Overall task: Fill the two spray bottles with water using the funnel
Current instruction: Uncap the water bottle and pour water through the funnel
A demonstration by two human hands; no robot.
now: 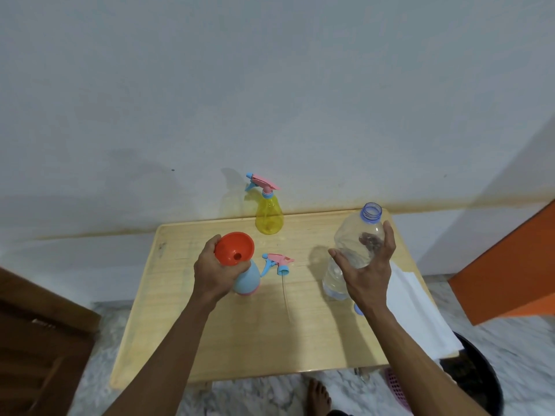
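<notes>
Two hands are at work over a pale wooden tabletop (255,340). Left hand (211,273) grips the blue spray bottle (247,280) at its neck, fingers curled round the join where the orange funnel (234,249) sits in the open mouth. Right hand (368,265) holds the clear water bottle (353,244), thumb on the left side and fingers wrapped behind; the bottle is uncapped, tilted with its mouth up and far, water showing in its lower part. Between the hands lies a detached pink-and-blue spray head (276,262), its dip tube trailing toward the near edge. Yellow spray bottle (268,216), spray head fitted, stands upright at the far edge. White cloth (417,313) lies on the right side. Blue cap (358,309) lies just under the right wrist. Plain wall behind; marbled floor below.
</notes>
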